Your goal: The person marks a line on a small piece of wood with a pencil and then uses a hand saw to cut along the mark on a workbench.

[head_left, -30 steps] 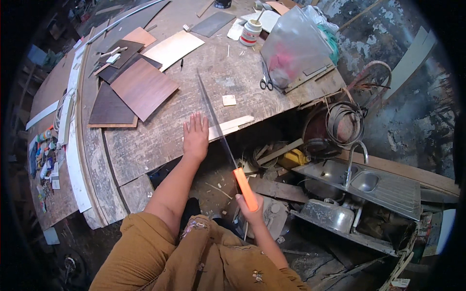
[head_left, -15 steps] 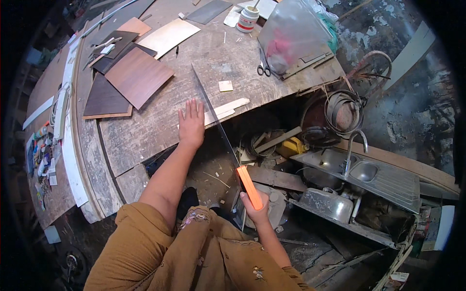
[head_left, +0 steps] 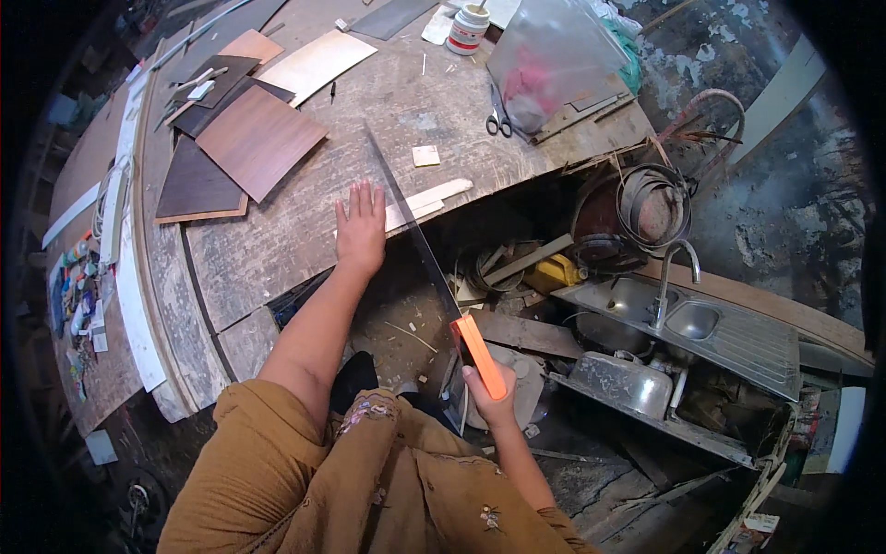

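My right hand (head_left: 492, 399) is closed round the orange handle of a handsaw (head_left: 482, 351). Its long dark blade slants up and left over the worktable's front edge, across a pale wooden strip (head_left: 443, 194). My left hand (head_left: 361, 231) lies flat, fingers stretched, at the table edge by the left end of the strip, just left of the blade. It covers that end of the wood, so its exact contact is hidden. A small square pale wood piece (head_left: 425, 155) lies beyond the strip on the scuffed worktable (head_left: 268, 268).
Brown and dark laminate boards (head_left: 261, 143) lie at the far left. Scissors (head_left: 499, 124), a white jar (head_left: 468, 30) and a clear plastic bag (head_left: 549, 60) stand far right. Below the edge are a yellow container (head_left: 554, 273), scrap wood and a steel sink (head_left: 711, 334).
The handsaw stays across the strip, its handle shifted very slightly. My left hand keeps its place on the table edge; the whole view has moved a little.
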`<move>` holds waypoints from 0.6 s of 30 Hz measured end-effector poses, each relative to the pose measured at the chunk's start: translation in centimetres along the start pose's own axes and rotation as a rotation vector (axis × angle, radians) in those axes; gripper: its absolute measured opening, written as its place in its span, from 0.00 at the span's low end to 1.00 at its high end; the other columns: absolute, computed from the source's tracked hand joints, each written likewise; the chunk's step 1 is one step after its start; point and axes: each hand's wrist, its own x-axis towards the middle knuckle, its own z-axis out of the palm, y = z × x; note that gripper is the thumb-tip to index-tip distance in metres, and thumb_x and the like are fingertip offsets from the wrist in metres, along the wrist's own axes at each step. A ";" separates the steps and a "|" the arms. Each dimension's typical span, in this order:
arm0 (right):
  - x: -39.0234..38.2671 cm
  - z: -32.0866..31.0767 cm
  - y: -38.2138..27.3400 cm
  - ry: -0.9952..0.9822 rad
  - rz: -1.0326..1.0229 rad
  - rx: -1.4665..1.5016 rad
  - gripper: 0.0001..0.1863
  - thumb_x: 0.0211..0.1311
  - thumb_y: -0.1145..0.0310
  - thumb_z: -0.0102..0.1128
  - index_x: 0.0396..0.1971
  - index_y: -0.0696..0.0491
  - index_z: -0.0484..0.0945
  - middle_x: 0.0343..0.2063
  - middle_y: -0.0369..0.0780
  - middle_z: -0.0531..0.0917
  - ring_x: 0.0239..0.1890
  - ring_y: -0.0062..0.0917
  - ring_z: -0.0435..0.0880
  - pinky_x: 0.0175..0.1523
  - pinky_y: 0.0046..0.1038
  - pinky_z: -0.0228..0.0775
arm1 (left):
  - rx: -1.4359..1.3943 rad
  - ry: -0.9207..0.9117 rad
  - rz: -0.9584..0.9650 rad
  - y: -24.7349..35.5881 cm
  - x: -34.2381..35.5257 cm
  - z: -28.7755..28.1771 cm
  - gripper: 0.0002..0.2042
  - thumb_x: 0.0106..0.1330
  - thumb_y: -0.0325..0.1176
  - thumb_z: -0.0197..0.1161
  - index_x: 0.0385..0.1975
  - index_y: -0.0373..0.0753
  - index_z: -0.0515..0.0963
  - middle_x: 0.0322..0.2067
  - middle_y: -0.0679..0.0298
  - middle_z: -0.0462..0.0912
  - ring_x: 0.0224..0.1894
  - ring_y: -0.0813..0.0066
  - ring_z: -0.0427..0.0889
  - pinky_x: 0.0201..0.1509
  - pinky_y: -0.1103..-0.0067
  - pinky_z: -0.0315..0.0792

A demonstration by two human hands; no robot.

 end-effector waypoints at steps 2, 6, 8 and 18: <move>-1.0 -0.4 -0.1 -0.038 -0.009 -0.050 0.10 0.53 0.73 0.62 0.17 0.58 0.71 0.12 0.38 0.71 0.14 0.24 0.70 0.22 0.29 0.62 | 0.017 -0.015 -0.005 -0.2 -0.2 -0.1 0.29 0.63 0.29 0.48 0.66 0.38 0.52 0.68 0.52 0.49 0.71 0.56 0.48 0.69 0.53 0.45; -3.0 -1.4 1.9 -0.045 -0.060 -0.132 0.08 0.50 0.75 0.62 0.18 0.58 0.73 0.14 0.42 0.73 0.15 0.31 0.72 0.23 0.31 0.63 | -0.045 -0.019 0.016 0.1 0.1 -0.1 0.34 0.59 0.26 0.54 0.66 0.37 0.50 0.69 0.51 0.47 0.71 0.56 0.46 0.69 0.54 0.46; -1.0 -0.1 0.7 -0.052 -0.114 -0.147 0.08 0.51 0.75 0.62 0.18 0.58 0.72 0.14 0.42 0.73 0.15 0.32 0.72 0.23 0.31 0.63 | -0.017 -0.006 0.009 -0.2 -0.1 -0.1 0.31 0.61 0.28 0.51 0.66 0.38 0.52 0.68 0.51 0.49 0.71 0.56 0.48 0.69 0.54 0.46; 0.3 0.5 1.6 -0.031 -0.116 -0.086 0.11 0.53 0.71 0.63 0.18 0.57 0.71 0.12 0.38 0.71 0.15 0.25 0.70 0.23 0.28 0.62 | 0.002 0.004 -0.006 -0.2 -0.3 0.3 0.28 0.63 0.30 0.49 0.65 0.39 0.54 0.68 0.52 0.51 0.70 0.57 0.50 0.69 0.53 0.47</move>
